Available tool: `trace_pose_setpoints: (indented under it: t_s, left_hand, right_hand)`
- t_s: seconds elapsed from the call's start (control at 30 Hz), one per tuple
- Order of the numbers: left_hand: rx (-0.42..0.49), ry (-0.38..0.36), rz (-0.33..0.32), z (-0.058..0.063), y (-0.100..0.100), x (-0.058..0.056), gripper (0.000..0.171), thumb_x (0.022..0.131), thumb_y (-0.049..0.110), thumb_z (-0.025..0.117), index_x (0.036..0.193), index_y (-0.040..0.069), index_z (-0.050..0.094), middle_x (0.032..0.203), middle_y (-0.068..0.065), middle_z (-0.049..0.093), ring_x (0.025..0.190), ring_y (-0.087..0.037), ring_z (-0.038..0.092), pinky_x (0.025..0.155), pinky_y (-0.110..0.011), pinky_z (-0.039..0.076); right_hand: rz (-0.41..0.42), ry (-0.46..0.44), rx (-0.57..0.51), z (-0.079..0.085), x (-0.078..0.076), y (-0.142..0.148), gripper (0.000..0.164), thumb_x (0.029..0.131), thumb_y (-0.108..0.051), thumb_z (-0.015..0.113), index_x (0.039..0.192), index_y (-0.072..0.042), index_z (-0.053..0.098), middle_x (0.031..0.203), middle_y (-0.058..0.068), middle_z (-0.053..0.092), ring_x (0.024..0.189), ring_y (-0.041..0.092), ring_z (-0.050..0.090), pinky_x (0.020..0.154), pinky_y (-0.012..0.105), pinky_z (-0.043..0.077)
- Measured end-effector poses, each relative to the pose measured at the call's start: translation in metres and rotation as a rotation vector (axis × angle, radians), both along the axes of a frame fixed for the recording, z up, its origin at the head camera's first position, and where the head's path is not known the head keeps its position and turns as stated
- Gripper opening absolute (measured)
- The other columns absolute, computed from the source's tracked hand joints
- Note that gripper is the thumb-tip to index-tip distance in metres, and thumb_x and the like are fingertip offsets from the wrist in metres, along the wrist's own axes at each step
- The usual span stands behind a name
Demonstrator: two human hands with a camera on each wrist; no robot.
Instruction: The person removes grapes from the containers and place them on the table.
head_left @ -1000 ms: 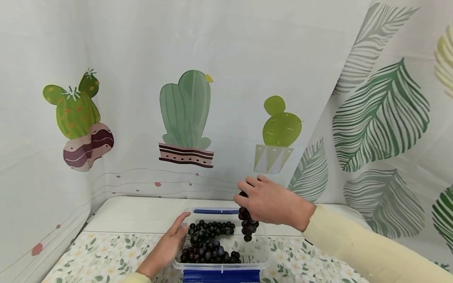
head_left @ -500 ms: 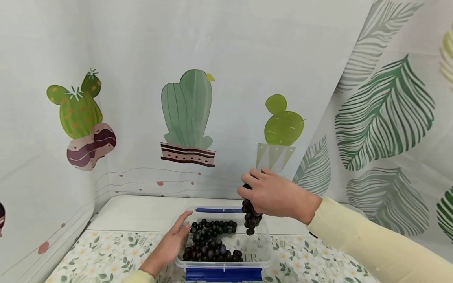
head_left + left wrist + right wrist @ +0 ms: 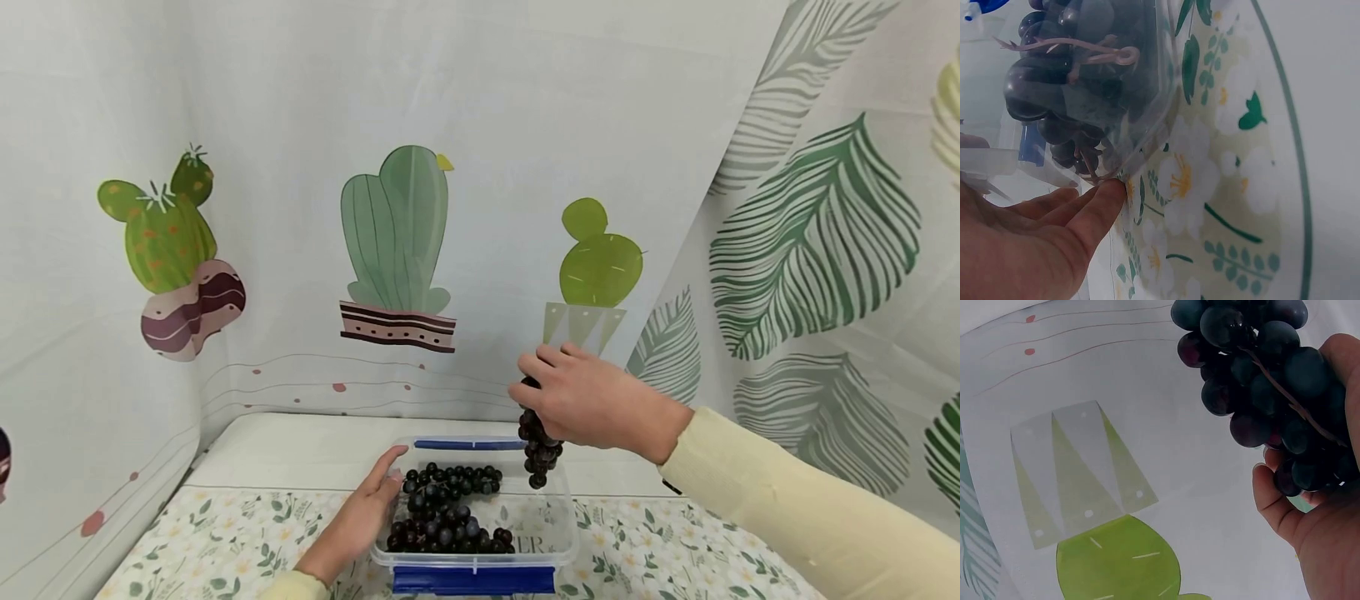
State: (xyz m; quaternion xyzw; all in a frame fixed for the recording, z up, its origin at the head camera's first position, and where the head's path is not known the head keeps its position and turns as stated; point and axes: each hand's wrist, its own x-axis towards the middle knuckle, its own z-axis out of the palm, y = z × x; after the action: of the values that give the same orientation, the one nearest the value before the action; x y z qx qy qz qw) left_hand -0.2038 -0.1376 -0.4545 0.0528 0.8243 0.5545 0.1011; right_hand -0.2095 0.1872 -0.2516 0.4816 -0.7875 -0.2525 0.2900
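Observation:
My right hand [image 3: 585,396] holds a bunch of dark grapes [image 3: 538,446] above the right side of a clear plastic container [image 3: 558,533]; the bunch hangs down from the fingers. In the right wrist view, the grapes [image 3: 1266,394] show a brown stem, with curled fingertips at the stem end. More dark grapes [image 3: 442,508] lie inside the container, toward its left. My left hand [image 3: 360,517] holds the container's left side, the thumb over the rim and the fingers along the outer wall. Through that wall, the left wrist view shows grapes [image 3: 1029,94] and a stem.
Blue clips [image 3: 474,581] line the container's front and back edges. Beneath it lies a floral cloth [image 3: 247,533], with a plain white strip [image 3: 307,450] behind. A white curtain [image 3: 495,100] printed with cacti and leaves hangs close at the back and sides.
My right hand has risen and shifted slightly right with the grape bunch, lifting it higher over the container. The left hand stays at the container's side. The head view has shifted slightly.

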Motion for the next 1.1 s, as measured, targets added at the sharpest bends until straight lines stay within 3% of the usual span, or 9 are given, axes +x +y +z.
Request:
trace_pose_setpoints:
  t_s: [0.6, 0.83, 1.1]
  left_hand:
    - [0.002, -0.004, 0.001, -0.001, 0.001, -0.001, 0.053, 0.116, 0.032, 0.035, 0.167, 0.026, 0.024, 0.174, -0.02, 0.018, 0.158, -0.047, 0.025, 0.122, -0.072, 0.027]
    - [0.003, -0.013, -0.01, -0.001, -0.001, -0.001, 0.055, 0.115, 0.038, 0.036, 0.167, 0.026, 0.023, 0.173, -0.024, 0.02, 0.157, -0.05, 0.025, 0.12, -0.074, 0.03]
    - [-0.005, -0.006, -0.002, -0.001, -0.001, -0.001, 0.053, 0.115, 0.035, 0.035, 0.167, 0.027, 0.024, 0.172, -0.025, 0.022, 0.157, -0.049, 0.026, 0.12, -0.073, 0.03]
  right_hand:
    - [-0.005, 0.007, -0.026, 0.004, -0.002, 0.013, 0.022, 0.09, -0.02, 0.077, 0.108, -0.018, 0.065, 0.099, 0.002, 0.057, 0.084, 0.019, 0.045, 0.068, 0.032, 0.035]
    - [-0.016, -0.016, -0.05, 0.007, -0.002, 0.021, 0.024, 0.088, -0.016, 0.079, 0.107, -0.016, 0.065, 0.098, 0.002, 0.056, 0.084, 0.019, 0.045, 0.069, 0.032, 0.038]
    - [-0.028, -0.02, -0.08, 0.013, -0.003, 0.032, 0.027, 0.086, -0.014, 0.078, 0.11, -0.015, 0.065, 0.098, 0.003, 0.055, 0.087, 0.021, 0.052, 0.074, 0.035, 0.051]
